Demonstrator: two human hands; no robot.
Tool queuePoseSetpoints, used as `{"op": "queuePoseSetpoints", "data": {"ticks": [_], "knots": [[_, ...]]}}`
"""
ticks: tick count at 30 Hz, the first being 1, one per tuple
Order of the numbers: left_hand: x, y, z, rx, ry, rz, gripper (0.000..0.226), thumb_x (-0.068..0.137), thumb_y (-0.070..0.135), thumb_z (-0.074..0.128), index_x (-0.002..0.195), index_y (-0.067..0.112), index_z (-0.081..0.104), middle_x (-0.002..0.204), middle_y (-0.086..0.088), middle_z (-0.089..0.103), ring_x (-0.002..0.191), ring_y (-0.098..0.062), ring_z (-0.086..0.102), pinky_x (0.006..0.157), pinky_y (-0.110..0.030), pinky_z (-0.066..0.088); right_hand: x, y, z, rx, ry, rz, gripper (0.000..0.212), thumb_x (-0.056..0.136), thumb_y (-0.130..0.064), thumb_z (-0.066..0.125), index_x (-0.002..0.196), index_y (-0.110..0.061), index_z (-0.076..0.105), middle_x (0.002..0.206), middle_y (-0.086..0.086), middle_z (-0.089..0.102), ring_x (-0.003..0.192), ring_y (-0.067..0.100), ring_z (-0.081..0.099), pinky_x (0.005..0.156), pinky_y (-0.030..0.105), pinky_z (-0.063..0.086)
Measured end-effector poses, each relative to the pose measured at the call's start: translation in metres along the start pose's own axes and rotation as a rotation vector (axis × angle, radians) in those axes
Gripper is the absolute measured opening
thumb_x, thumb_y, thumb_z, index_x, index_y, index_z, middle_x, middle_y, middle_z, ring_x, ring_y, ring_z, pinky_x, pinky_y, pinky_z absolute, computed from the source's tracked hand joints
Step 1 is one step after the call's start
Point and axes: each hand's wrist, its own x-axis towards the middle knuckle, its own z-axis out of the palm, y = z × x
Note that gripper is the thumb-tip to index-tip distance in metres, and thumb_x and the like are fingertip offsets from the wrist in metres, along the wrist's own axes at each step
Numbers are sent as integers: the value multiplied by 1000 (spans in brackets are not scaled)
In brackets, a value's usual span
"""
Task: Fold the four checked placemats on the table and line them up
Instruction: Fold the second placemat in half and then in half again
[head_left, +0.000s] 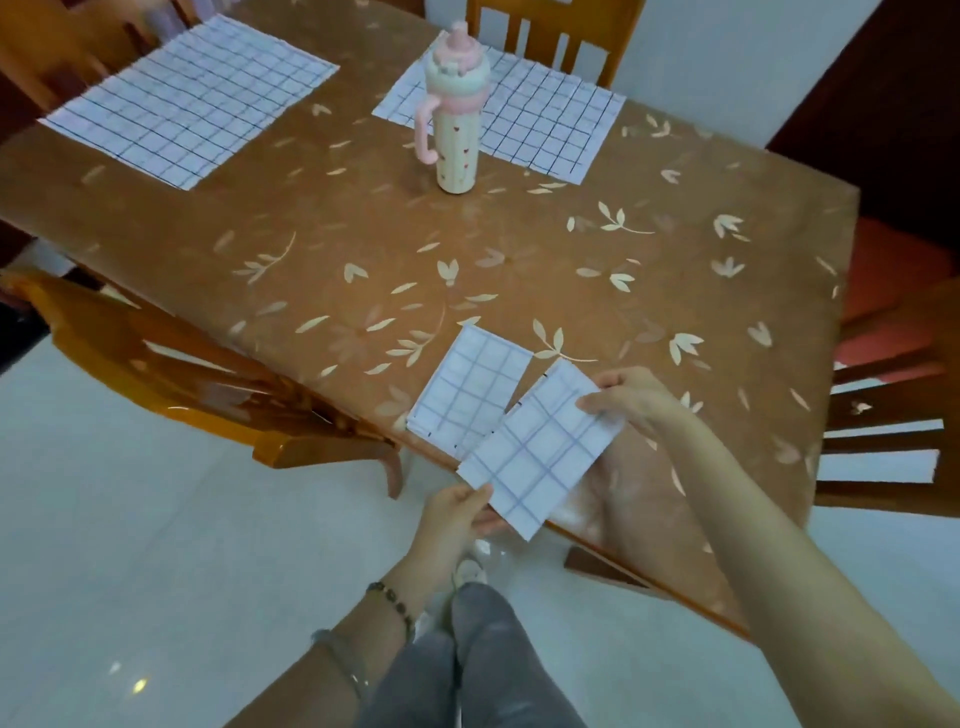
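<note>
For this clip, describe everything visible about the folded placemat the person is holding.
The folded white checked cloth placemat is a narrow rectangle with thin purple-grey grid lines, looking soft and layered. It is held tilted over the near edge of the brown leaf-patterned table. The left hand pinches its near lower corner; the right hand grips its far right corner. Its left edge overlaps or sits just above a second folded checked placemat lying flat on the table; contact between them cannot be told.

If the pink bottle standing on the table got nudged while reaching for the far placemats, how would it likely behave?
The pink bottle is tall and narrow, so it would probably tip rather than slide. Its side handle may stop it rolling far. It stands just off the unfolded placemat behind it, on the glossy table, so a low push might slide it.
</note>
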Motion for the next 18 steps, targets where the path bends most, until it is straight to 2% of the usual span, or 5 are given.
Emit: {"op": "queuePoseSetpoints", "data": {"ticks": [2,6,9,13,18], "knots": [[9,-10,17,-22,25,-58,15,93,8,59,101,0,67,92,-14,72,80,-25,69,70,-29,58,19,1,-10,-36,-24,-9,13,75,3,70,83,-7,70,71,1,64,71,17,60,53,10,47],[26,-20,41,-54,141,-160,9,89,5,65,82,-1,67,75,-14,69,67,-20,68,61,-26,57,59,-2,-10,-157,-28,-16,28,76,0,73,100,-9,62,73,-5,55,68,10,54,50,6,42],[42,-19,48,-25,224,-204,14,87,6,67,75,-2,64,71,-16,67,65,-22,66,60,-27,59,84,6,-3,-195,-18,-34,28,73,1,74,95,-7,59,75,-4,53,68,13,53,50,9,41],[52,-16,49,49,258,-247,17,86,9,69,72,-2,66,67,-14,68,55,-18,64,56,-26,58,101,20,5,-222,-18,-38,29,70,1,76,89,-10,58,83,6,58,79,20,55,68,26,44],[53,-16,44,99,297,-262,22,85,12,71,76,-8,70,68,-17,68,46,-15,57,46,-24,48,104,28,12,-197,25,-46,30,70,1,74,88,-14,55,76,0,56,76,18,55,64,25,42]]}}
